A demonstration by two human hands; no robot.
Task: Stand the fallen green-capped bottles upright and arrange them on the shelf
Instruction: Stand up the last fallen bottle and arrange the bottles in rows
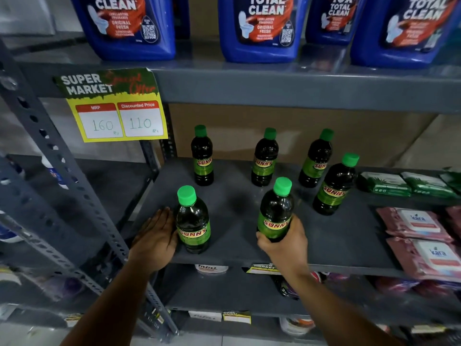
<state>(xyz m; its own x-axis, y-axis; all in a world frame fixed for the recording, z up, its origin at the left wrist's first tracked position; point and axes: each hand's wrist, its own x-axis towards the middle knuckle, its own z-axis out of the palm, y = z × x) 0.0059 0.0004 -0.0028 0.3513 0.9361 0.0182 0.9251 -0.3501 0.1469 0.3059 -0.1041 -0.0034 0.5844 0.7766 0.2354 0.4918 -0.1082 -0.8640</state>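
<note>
- Head view: grey metal shelf (237, 248) holds six green-capped "SUNNY" bottles, all upright.
- Back row, three bottles: back-left bottle (202, 156), back-middle bottle (264, 158), back-right bottle (316, 159). They stand well apart from one another.
- Far-right bottle (334, 186) stands just in front of and to the right of the back-right bottle, leaning slightly in this wide-angle view.
- Front-left bottle (193, 221) stands near the front edge of the shelf. Left hand (157, 236) lies open, palm flat against the bottle's left side, fingers extended and not wrapped round it.
- Front-right bottle (275, 211) stands upright, its top tilted a little to the right. Right hand (284, 242) is clamped round its lower body, thumb on the left side, fingers curled on the right; whether its base rests on the shelf is probably hidden by the hand.
- The two hands are apart, one bottle each.
- Right end of the same shelf: green packets (404, 184) at the back, pink "kara" wipe packs (421, 243) at the front.
- Upper shelf: blue "TOTAL CLEAN" jugs (262, 28). A yellow price sign (117, 111) reading 160 and 110 hangs from its front edge.
</note>
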